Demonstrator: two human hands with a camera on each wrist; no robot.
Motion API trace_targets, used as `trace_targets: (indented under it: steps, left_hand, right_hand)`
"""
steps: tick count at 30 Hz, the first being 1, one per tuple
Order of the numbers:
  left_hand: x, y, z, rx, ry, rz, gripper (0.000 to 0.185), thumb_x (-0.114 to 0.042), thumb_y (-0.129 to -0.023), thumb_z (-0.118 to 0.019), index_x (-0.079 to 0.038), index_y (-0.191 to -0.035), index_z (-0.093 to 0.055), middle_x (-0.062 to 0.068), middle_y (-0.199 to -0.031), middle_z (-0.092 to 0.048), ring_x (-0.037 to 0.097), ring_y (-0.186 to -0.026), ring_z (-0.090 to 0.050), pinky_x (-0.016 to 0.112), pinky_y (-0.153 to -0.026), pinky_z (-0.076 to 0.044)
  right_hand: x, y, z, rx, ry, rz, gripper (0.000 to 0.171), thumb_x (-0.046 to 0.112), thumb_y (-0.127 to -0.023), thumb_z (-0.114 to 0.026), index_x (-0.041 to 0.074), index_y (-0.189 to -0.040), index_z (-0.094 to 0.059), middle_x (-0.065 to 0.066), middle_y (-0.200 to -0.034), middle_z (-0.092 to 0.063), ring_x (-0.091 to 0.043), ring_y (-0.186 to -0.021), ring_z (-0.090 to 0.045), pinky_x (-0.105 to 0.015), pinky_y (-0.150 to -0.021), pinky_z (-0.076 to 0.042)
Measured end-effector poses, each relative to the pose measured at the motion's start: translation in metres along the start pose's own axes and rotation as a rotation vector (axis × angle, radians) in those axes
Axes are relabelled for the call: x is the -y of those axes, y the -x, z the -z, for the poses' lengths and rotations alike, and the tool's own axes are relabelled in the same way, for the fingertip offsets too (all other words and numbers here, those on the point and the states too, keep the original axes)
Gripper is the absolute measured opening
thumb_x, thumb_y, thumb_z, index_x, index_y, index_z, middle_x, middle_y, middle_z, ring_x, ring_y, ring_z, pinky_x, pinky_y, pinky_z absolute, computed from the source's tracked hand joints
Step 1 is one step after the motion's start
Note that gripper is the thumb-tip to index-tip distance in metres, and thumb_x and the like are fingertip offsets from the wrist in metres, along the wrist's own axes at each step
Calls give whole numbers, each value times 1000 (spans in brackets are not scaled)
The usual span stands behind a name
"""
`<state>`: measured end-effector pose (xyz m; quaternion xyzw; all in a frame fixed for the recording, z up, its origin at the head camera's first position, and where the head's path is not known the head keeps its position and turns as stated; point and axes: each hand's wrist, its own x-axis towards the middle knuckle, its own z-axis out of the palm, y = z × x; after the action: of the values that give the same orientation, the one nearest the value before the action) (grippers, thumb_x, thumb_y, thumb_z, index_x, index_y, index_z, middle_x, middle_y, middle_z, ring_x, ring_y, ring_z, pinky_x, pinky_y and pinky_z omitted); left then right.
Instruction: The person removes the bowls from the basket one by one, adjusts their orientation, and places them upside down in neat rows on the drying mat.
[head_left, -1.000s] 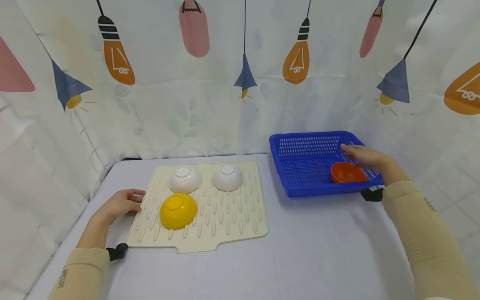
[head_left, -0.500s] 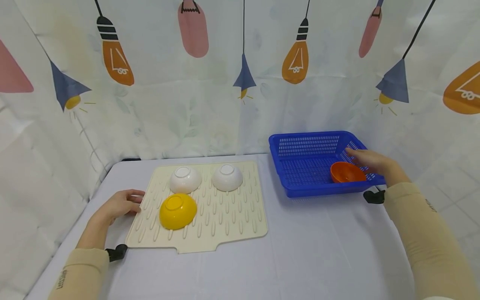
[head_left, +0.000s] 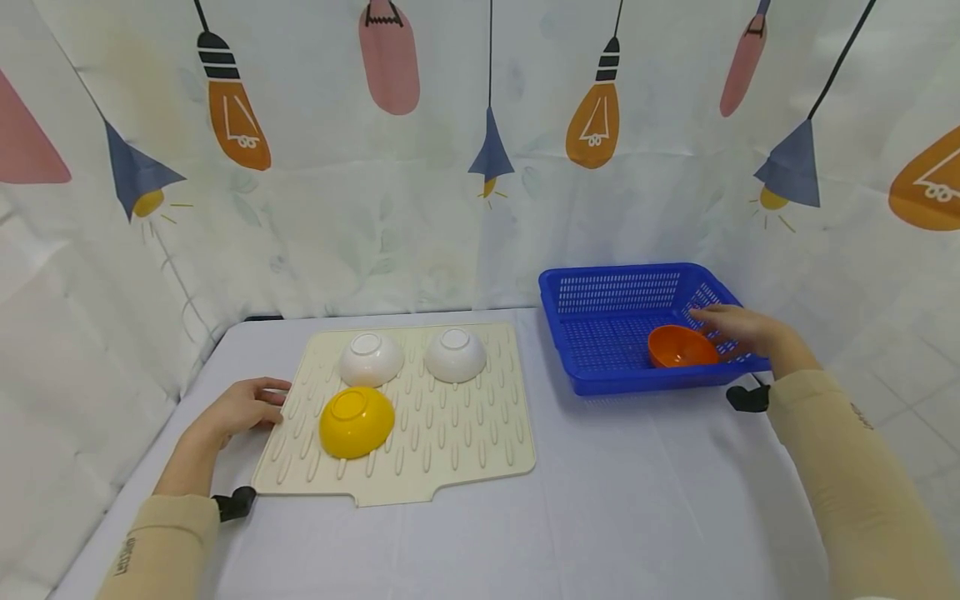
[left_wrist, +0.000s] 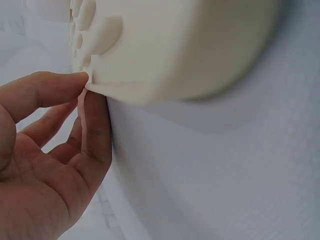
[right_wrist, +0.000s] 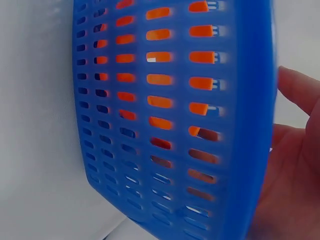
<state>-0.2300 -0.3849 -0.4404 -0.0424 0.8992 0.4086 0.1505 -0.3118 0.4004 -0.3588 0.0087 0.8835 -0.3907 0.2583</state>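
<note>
I see my right hand at the right side of the blue basket, which stands near the far right corner of the bench. The fingers reach over the basket's right wall toward the orange bowl, which sits upright inside the basket at its near right part. The fingertips lie just beside the bowl's rim; I cannot tell from the head view whether they touch it. In the right wrist view the palm is spread behind the basket's slotted wall, fingers relaxed and grasping nothing, and the orange of the bowl shows through the slots.

My left hand rests on the bench at the left edge of the cream drying mat, which covers the middle left of the bench. In the left wrist view the fingers are nearly straight, their tips touching the mat's rim; the hand is released, not clamped on anything.

On the mat lie three bowls, all upside down. The yellow bowl is nearest the left hand, close to the mat's left edge. Two white bowls stand behind it along the mat's far edge: the left white bowl just beyond the yellow one, nearly touching it, and the right white bowl beside it, a little apart.

A printed curtain with lamps hangs behind the bench
</note>
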Motion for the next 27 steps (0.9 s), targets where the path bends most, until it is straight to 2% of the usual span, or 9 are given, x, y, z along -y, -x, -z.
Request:
trace_targets:
  steps: [11,19,27]
  left_hand:
    - [2,0,0,-1,15,2,67,3,-87,-70,15,-145,-39,33,-130,-54,25,-95,-62,31,-75,-57]
    - [4,-1,0,3,19,2,67,3,-87,-70,15,-145,-39,33,-130,-53,25,-95,-62,31,-76,-57]
    - [1,0,-1,-7,30,3,66,4,-87,-69,16,-145,-39,31,-126,-56,24,-94,-62,30,-75,-57]
  right_hand:
    - [-5,-8,-9,24,-52,17,73,37,-111,-46,-12,-155,-17,-38,-150,-32,-54,-131,-44,-51,-98,-53]
    - [-8,-11,-12,60,-53,11,60,21,-108,-49,-9,-154,-26,-39,-152,-27,-55,-132,-43,-51,-102,-50]
    - [-7,-11,-15,49,-74,-5,63,13,-105,-53,-12,-153,-22,-40,-150,-26,-53,-130,-44,-50,-105,-49]
